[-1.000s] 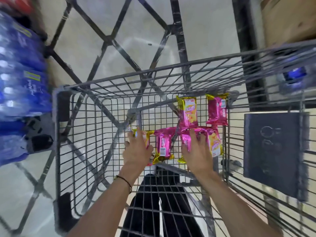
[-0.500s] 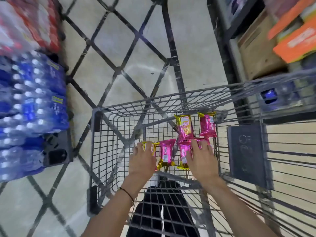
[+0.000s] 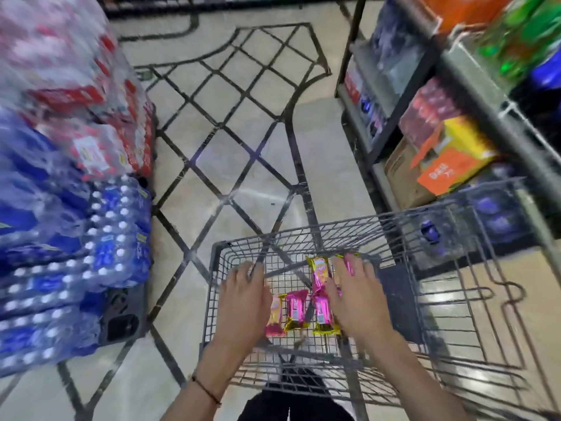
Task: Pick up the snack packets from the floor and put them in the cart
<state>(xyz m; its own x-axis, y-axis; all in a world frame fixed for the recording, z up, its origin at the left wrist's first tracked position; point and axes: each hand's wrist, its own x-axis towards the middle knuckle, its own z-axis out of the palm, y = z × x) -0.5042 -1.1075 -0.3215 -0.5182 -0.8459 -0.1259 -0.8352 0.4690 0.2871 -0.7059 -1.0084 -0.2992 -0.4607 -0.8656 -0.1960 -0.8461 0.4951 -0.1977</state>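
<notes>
Several pink and yellow snack packets (image 3: 297, 308) lie on the wire floor of the grey cart (image 3: 303, 232), seen from above in the head view. My left hand (image 3: 243, 308) hovers over the cart's left part with fingers straight, partly covering one packet (image 3: 273, 317). Over the right packets my right hand (image 3: 355, 299) is spread flat, fingers straight, hiding part of them. One yellow-ended packet (image 3: 318, 271) lies further forward between my hands. Neither hand grips anything.
Shrink-wrapped packs of water bottles (image 3: 76, 238) are stacked at the left, red-labelled packs (image 3: 91, 117) behind them. A shelf rack (image 3: 455, 101) with boxes and an orange carton (image 3: 449, 159) stands at the right. Tiled floor (image 3: 243, 132) stretches ahead.
The view has risen and pulled back, so the cart looks smaller. Both hands have lifted off the packets and moved forward over the cart; the packets stay where they lay.
</notes>
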